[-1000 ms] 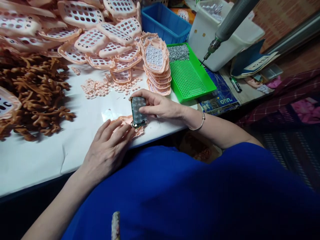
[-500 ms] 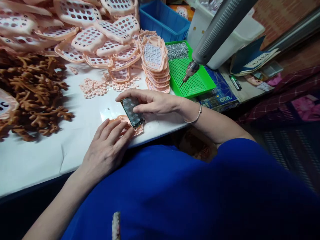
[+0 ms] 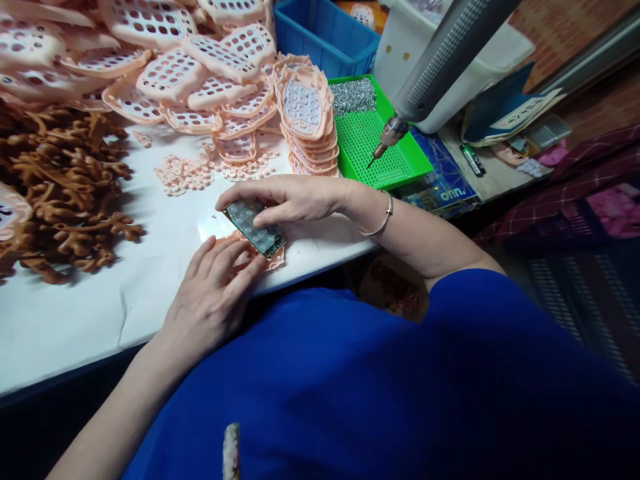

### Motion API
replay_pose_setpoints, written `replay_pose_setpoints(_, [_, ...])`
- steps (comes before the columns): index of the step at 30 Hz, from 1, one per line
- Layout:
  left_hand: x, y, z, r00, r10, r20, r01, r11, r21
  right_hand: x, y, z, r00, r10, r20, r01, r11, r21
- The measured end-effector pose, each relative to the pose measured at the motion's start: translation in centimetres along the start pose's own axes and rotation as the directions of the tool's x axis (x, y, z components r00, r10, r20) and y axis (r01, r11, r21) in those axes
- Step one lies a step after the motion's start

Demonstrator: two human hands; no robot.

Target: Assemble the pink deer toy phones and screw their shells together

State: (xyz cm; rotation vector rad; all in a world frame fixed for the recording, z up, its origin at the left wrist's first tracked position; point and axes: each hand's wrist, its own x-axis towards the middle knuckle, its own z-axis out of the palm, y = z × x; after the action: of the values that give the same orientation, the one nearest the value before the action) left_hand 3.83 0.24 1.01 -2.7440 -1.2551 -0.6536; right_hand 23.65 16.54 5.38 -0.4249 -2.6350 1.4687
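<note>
Between thumb and fingers, my right hand (image 3: 285,203) grips a dark green circuit board (image 3: 253,225) with rows of pale round spots on its face. The board is tilted, its lower edge over a peach plastic shell (image 3: 276,257) lying at the table's front edge. My left hand (image 3: 215,287) rests on the left side of that shell, fingers closed about its rim; the fingers and the board cover much of the shell. Beyond my hands lies a scatter of small peach buttons (image 3: 183,173).
A grey power screwdriver (image 3: 425,87) hangs over a green tray (image 3: 380,147) with silver screws (image 3: 353,97). Stacked peach shells (image 3: 305,110) stand beside it. Brown antler-shaped parts (image 3: 65,193) and perforated peach pieces (image 3: 170,73) are heaped left. A blue bin (image 3: 325,40) stands behind.
The circuit board has tipped flatter and shifted slightly left over the shell, with my right hand moving along. My left hand has stayed almost in place.
</note>
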Motion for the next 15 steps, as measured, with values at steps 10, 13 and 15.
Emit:
replay_pose_setpoints(10, [0.1,-0.02,-0.09,1.0,-0.023,-0.008,0.024,0.999,0.038,0.1,-0.44,-0.34,0.998,-0.062,-0.026,0.06,0.994,-0.087])
replay_pose_setpoints(13, [0.05,-0.09,-0.06,0.999,-0.034,-0.008,0.034,0.999,0.014,0.07,-0.44,-0.49,1.0,-0.02,-0.022,0.02,1.0,-0.007])
replay_pose_setpoints(15, [0.11,-0.08,-0.06,1.0,-0.028,-0.002,0.028,0.999,0.016,0.06,-0.49,-0.52,1.0,0.004,-0.014,-0.004,0.999,0.04])
